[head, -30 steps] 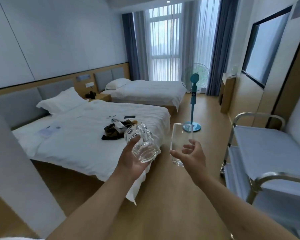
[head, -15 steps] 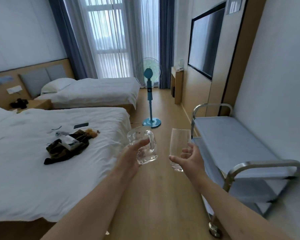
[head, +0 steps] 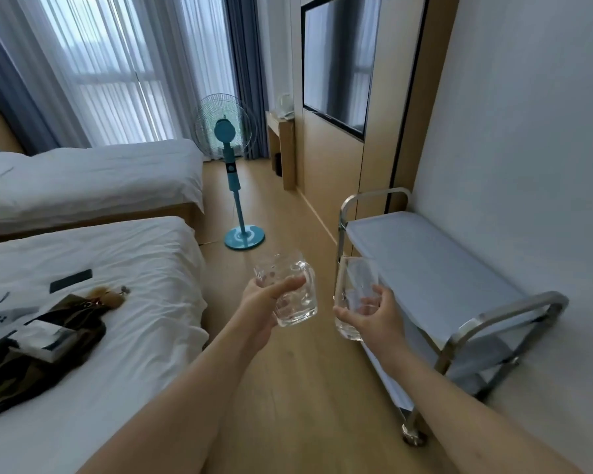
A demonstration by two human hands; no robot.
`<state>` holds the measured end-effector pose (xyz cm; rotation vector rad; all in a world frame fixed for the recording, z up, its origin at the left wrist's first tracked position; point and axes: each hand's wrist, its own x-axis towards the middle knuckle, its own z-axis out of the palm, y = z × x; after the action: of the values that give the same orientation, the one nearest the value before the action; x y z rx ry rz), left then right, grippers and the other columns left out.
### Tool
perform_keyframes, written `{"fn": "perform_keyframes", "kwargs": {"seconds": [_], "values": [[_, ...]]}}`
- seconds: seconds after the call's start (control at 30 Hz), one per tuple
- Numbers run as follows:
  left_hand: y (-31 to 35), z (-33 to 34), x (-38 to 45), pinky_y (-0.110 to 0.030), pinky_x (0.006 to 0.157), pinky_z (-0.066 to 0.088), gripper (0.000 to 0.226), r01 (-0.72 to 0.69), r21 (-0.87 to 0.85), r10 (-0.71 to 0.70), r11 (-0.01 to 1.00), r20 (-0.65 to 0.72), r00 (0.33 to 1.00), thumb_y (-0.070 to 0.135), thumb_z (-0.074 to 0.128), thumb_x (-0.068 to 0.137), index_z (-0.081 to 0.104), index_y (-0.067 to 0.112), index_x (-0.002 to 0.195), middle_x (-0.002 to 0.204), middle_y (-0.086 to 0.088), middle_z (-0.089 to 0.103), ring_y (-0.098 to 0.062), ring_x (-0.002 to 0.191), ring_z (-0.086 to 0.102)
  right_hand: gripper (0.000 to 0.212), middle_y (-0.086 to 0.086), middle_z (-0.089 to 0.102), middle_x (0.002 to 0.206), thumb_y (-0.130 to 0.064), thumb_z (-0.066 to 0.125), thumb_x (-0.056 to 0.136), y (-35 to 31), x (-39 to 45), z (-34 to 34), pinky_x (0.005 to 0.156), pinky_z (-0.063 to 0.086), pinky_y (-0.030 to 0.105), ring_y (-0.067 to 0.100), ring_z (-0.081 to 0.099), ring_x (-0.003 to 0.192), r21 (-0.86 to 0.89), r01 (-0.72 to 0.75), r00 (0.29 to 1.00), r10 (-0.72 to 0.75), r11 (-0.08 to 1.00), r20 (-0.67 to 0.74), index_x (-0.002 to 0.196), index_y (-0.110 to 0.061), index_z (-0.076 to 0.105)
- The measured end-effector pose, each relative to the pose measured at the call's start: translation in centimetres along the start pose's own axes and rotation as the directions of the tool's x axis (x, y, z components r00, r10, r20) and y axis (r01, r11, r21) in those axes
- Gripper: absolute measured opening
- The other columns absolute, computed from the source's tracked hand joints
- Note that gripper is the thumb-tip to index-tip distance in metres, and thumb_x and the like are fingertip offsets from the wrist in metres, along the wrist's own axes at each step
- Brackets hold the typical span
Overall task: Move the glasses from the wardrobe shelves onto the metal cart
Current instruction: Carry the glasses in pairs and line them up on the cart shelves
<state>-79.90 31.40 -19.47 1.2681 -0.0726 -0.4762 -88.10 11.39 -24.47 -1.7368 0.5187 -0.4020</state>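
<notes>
My left hand (head: 261, 304) grips a clear glass mug with a handle (head: 295, 302), held upright in mid-air over the wooden floor. Just to its right, my right hand (head: 374, 316) holds a tall clear tumbler (head: 353, 285) from below and behind, close to the left edge of the metal cart (head: 425, 268). The cart stands against the right wall, with a bare pale top shelf, a chrome handle at each end and a lower shelf beneath. The wardrobe is out of view.
Two white beds (head: 117, 302) fill the left side; the near one carries dark clothing (head: 42, 343), a phone and small items. A teal standing fan (head: 235, 165) is on the floor ahead. A wall TV (head: 339, 63) and wooden desk lie beyond the cart.
My view has swung right, bringing the cart closer and more central. Both hands keep their glasses and have moved nearer the cart's left edge.
</notes>
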Motion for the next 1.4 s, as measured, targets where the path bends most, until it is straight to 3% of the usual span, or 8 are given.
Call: {"fn": "perform_keyframes", "kwargs": {"seconds": [0.13, 0.53, 0.63, 0.77, 0.87, 1.1, 1.23, 1.4], "values": [[-0.3, 0.0, 4.0, -0.049, 0.090, 0.059, 0.082, 0.010, 0.054, -0.011, 0.998, 0.019, 1.000, 0.019, 0.099, 0.057, 0.062, 0.005, 0.129, 0.114, -0.017, 0.074, -0.036, 0.102, 0.073, 0.100, -0.005, 0.057, 0.117, -0.040, 0.094, 0.064, 0.5, 2.3, 0.2, 0.096, 0.053, 0.039, 0.010, 0.059, 0.105, -0.042, -0.037, 0.998, 0.035, 0.998, -0.043, 0.144, -0.022, 0.037], [1.5, 2.0, 19.0, -0.042, 0.085, 0.059, 0.094, -0.041, 0.191, 0.033, 0.981, 0.044, 0.998, 0.011, 0.102, 0.043, 0.058, 0.007, 0.126, 0.109, -0.011, 0.076, -0.027, 0.099, 0.075, 0.098, 0.001, 0.055, 0.123, -0.040, 0.094, 0.064, 1.7, 16.1, 2.2, 0.096, 0.051, 0.038, 0.017, 0.057, 0.111, -0.015, -0.056, 0.994, 0.054, 0.998, -0.095, 0.142, -0.023, 0.038], [2.4, 3.2, 23.8, -0.048, 0.092, 0.059, 0.103, -0.035, 0.226, 0.026, 0.974, 0.044, 0.999, 0.016, 0.104, 0.037, 0.054, 0.009, 0.128, 0.111, -0.012, 0.075, -0.028, 0.101, 0.074, 0.096, 0.001, 0.054, 0.123, -0.037, 0.093, 0.067, 1.5, 20.5, 2.3, 0.095, 0.051, 0.036, 0.017, 0.057, 0.112, 0.005, -0.059, 0.995, 0.059, 0.998, -0.083, 0.143, -0.022, 0.037], [3.4, 5.2, 30.2, -0.045, 0.089, 0.060, 0.090, -0.019, 0.240, 0.008, 0.971, 0.046, 0.999, 0.005, 0.100, 0.047, 0.054, 0.009, 0.125, 0.110, -0.013, 0.074, -0.026, 0.097, 0.075, 0.094, 0.002, 0.053, 0.123, -0.037, 0.092, 0.069, 1.2, 26.7, 2.0, 0.096, 0.052, 0.038, 0.018, 0.056, 0.112, 0.002, -0.060, 0.994, 0.060, 0.998, -0.088, 0.143, -0.021, 0.037], [3.6, 6.5, 34.2, -0.047, 0.091, 0.059, 0.098, -0.011, 0.240, -0.006, 0.971, 0.072, 0.997, 0.010, 0.102, 0.041, 0.053, 0.010, 0.125, 0.114, -0.014, 0.073, -0.027, 0.100, 0.074, 0.092, 0.003, 0.053, 0.124, -0.035, 0.092, 0.070, 1.2, 30.6, 1.7, 0.097, 0.053, 0.039, 0.019, 0.056, 0.113, 0.008, -0.075, 0.992, 0.076, 0.997, -0.101, 0.142, -0.020, 0.037], [2.6, 8.5, 41.5, -0.047, 0.085, 0.061, 0.105, 0.052, 0.191, -0.073, 0.980, 0.105, 0.992, 0.012, 0.103, 0.030, 0.054, 0.008, 0.124, 0.113, -0.018, 0.073, -0.031, 0.096, 0.075, 0.090, 0.002, 0.054, 0.121, -0.034, 0.093, 0.068, 2.9, 36.4, 1.8, 0.084, 0.050, 0.028, 0.017, 0.056, 0.109, 0.016, -0.149, 0.980, 0.150, 0.989, -0.134, 0.138, -0.023, 0.038], [2.7, 9.0, 46.1, -0.049, 0.089, 0.059, 0.107, 0.079, 0.202, -0.115, 0.976, 0.171, 0.979, 0.018, 0.104, 0.030, 0.054, 0.006, 0.124, 0.109, -0.016, 0.075, -0.031, 0.096, 0.075, 0.089, 0.000, 0.054, 0.119, -0.033, 0.093, 0.068, 3.6, 39.3, 2.4, 0.076, 0.046, 0.021, 0.017, 0.057, 0.108, 0.013, -0.191, 0.961, 0.190, 0.982, -0.200, 0.137, -0.023, 0.038], [3.0, 9.5, 53.0, -0.054, 0.090, 0.059, 0.100, 0.123, 0.237, -0.188, 0.964, 0.273, 0.943, 0.012, 0.103, 0.035, 0.054, 0.011, 0.122, 0.109, -0.014, 0.075, -0.030, 0.094, 0.076, 0.086, 0.001, 0.054, 0.119, -0.029, 0.093, 0.068, 4.3, 43.8, 3.9, 0.085, 0.048, 0.030, 0.018, 0.057, 0.109, 0.062, -0.226, 0.918, 0.234, 0.972, -0.321, 0.135, -0.025, 0.039]]}}
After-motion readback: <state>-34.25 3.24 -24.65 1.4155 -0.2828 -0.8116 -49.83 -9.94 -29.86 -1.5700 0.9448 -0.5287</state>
